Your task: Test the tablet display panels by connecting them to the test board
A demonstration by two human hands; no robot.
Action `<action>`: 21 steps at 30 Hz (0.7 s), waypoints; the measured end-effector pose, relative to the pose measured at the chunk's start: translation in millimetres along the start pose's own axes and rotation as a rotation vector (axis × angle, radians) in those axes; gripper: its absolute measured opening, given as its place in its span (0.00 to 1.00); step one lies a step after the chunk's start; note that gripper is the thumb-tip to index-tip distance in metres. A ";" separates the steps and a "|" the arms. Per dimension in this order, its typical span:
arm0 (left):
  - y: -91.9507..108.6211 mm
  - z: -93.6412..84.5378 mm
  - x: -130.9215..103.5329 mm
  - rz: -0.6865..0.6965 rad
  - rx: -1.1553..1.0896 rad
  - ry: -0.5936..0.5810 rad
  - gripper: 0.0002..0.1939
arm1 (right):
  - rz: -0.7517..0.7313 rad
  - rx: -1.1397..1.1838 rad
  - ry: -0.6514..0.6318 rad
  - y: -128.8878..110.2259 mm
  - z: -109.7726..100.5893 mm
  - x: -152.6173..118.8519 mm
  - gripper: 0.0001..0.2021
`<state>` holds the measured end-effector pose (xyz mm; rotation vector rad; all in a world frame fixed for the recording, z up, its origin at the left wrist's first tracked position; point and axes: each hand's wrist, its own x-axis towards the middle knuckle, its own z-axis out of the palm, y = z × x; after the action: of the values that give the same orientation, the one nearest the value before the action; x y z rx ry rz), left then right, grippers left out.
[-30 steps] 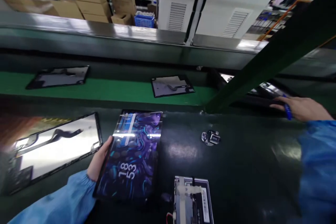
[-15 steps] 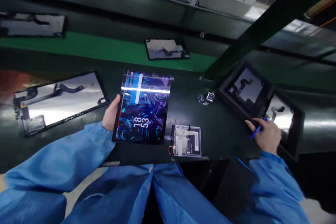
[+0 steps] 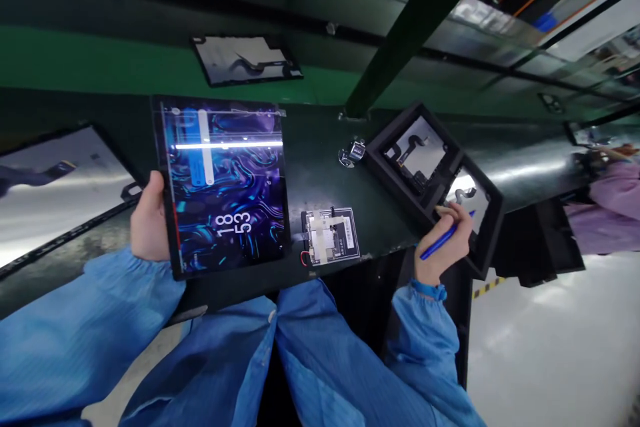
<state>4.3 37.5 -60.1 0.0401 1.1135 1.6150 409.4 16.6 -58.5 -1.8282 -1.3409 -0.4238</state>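
My left hand (image 3: 151, 220) grips the left edge of a lit tablet screen (image 3: 230, 193), which shows 18 53 over a dark swirl picture. A small circuit board with a battery (image 3: 333, 237), taped across, lies just right of the screen. In my right hand (image 3: 445, 243) a blue pen (image 3: 441, 241) is held between closed fingers. That hand is over the front edge of a black foam tray (image 3: 436, 208). Two display panels sit in the tray's recesses, the left panel (image 3: 420, 150) and the right panel (image 3: 470, 197); my fingers partly cover the right one.
A metal tally counter (image 3: 353, 152) stands between screen and tray. One display panel (image 3: 245, 59) lies on the green strip behind; a larger panel (image 3: 60, 180) lies at the left. A dark green post (image 3: 400, 33) rises behind the counter. At far right, a person in pink sleeves (image 3: 610, 203) sits at the bench.
The view has swung to the right, so the bench things appear further left. My right hand still has the pen, its wrist now turned more upright by the tray. The left hand keeps the screen.
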 end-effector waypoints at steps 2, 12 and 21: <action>0.7 2.9 -4.6 -0.093 -0.020 -0.014 0.20 | -0.174 0.287 -0.124 -56.8 -3.0 -18.5 0.16; 3.2 -1.1 -18.2 -0.379 -0.104 -0.102 0.27 | -0.747 0.451 -0.562 -195.1 28.5 -78.7 0.07; 4.0 6.0 -26.5 -0.373 -0.086 -0.011 0.26 | -0.720 0.638 -0.516 -181.0 11.0 -76.6 0.07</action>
<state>14.7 20.9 -40.8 -0.2038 0.9756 1.3236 214.4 -4.2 -42.9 -0.9082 -2.1785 0.1446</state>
